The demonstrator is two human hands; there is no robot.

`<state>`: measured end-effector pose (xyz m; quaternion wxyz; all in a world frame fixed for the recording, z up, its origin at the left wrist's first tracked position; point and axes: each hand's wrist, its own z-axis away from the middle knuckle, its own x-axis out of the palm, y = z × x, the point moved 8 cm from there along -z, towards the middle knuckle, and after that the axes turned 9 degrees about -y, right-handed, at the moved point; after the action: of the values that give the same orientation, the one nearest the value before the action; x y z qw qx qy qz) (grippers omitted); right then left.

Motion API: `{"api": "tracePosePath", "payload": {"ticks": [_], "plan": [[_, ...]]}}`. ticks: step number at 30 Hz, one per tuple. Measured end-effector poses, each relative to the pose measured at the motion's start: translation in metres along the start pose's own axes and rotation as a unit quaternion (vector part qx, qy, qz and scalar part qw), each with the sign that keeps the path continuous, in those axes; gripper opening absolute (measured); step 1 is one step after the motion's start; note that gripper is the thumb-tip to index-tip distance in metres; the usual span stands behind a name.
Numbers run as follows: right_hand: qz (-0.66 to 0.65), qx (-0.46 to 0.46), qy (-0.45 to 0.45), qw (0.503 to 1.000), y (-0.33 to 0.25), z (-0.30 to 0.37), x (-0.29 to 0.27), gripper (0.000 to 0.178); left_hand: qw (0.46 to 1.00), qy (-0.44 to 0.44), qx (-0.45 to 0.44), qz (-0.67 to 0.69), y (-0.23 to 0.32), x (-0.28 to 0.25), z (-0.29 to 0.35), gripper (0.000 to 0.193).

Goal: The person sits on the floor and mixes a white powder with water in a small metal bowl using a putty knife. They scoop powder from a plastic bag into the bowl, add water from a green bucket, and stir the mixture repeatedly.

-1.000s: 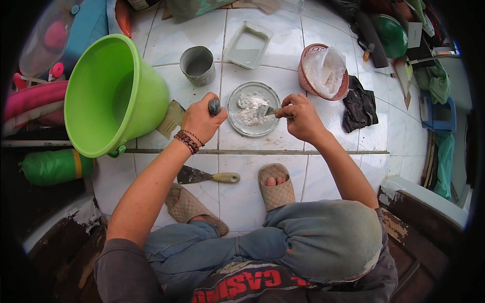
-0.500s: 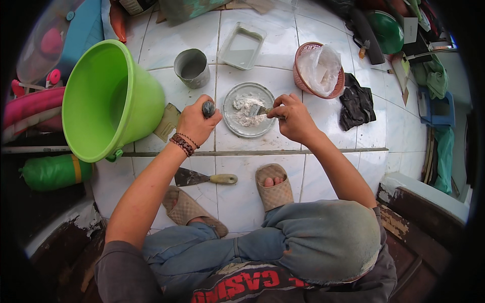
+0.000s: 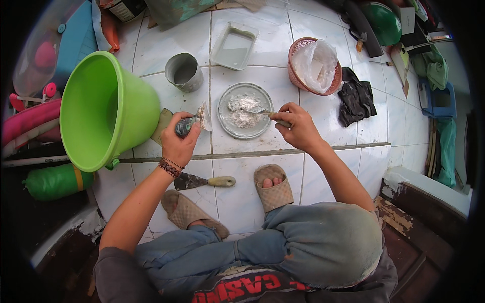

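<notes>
My left hand (image 3: 177, 140) is closed round the dark, rounded handle of a putty knife (image 3: 203, 117), its blade upright and smeared with white. It is held just left of a round, shallow dish (image 3: 227, 129). Loose white powder (image 3: 245, 117) lies heaped in that dish. From the right, my right hand (image 3: 299, 129) grips a smaller scraper (image 3: 281, 121) by its handle, with the blade tip at the powder. Another putty knife (image 3: 221, 181), with a light handle and dark blade, lies on the tiles near my feet.
A large green bucket (image 3: 139, 101) stands at the left. Behind the dish are a grey cup (image 3: 185, 76) and a clear rectangular tray (image 3: 234, 48). To the right are a pink basket (image 3: 294, 76) holding a plastic bag (image 3: 317, 65) and crumpled black plastic (image 3: 356, 103). A tile step runs below the dish.
My left hand has moved left and a little down from the dish and turned, so its putty knife's blade now shows. The right-hand scraper has tilted, its blade still at the powder.
</notes>
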<state>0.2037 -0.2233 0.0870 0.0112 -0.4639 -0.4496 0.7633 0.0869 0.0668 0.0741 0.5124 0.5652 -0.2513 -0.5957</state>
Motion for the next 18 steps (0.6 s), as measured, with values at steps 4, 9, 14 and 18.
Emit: {"api": "tracePosePath", "payload": {"ticks": [4, 9, 14, 18], "plan": [[-0.013, 0.04, -0.009, 0.999, -0.008, -0.016, -0.016, 0.023, 0.999, -0.006, 0.04, -0.007, 0.009, 0.001, 0.006, 0.02], [0.077, 0.039, -0.009, 0.996, -0.006, -0.057, -0.019, 0.025, 1.0, -0.016, -0.009, 0.005, -0.005, 0.009, 0.012, 0.02], [0.162, 0.03, -0.024, 0.986, -0.02, -0.086, 0.003, 0.018, 0.988, 0.011, -0.121, 0.096, -0.025, -0.001, 0.021, 0.021], [0.171, 0.067, -0.128, 0.975, -0.032, -0.096, 0.018, 0.027, 0.982, 0.013, -0.14, 0.122, -0.027, -0.006, 0.03, 0.019]]}}
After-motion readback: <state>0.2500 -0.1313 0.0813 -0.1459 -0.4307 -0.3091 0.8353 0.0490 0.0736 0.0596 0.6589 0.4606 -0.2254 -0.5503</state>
